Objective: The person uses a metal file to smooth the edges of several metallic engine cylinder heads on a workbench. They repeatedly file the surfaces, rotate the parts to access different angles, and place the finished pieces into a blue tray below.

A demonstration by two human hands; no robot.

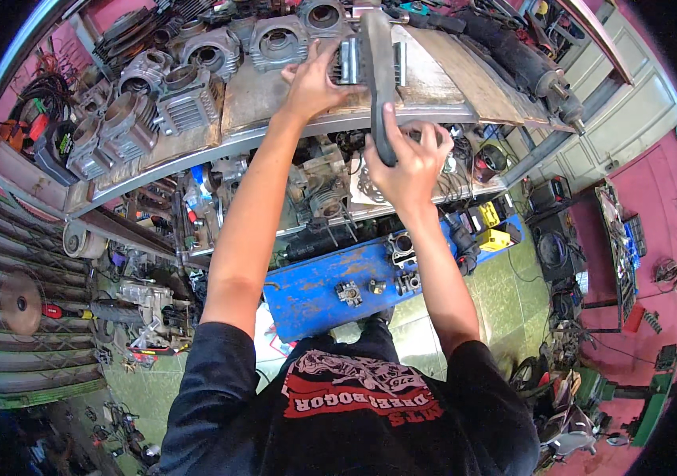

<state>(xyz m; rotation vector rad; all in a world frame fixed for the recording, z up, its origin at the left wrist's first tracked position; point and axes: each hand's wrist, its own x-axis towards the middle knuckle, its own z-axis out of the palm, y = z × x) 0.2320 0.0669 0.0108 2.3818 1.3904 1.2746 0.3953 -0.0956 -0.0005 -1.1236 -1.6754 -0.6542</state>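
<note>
My right hand (pixel 410 163) is closed around the lower end of a long, flat grey bar (pixel 380 75), whose exact kind I cannot make out. The bar points away from me, its far end wider and near the camera. Behind it, on the upper shelf, sits a finned, shiny metal engine part (pixel 346 63), partly hidden by the bar. My left hand (pixel 316 83) grips that part's left side, with the thumb along its near edge. Whether the bar touches the part cannot be seen.
Several finned engine cylinders (pixel 211 55) line the wooden shelf (pixel 259 99) to the left. A dark exhaust muffler (pixel 533 75) lies at its right. Below are more engine parts (pixel 326 198) and a blue bench (pixel 314 297) bearing small metal parts (pixel 349 293) and yellow boxes (pixel 494 238).
</note>
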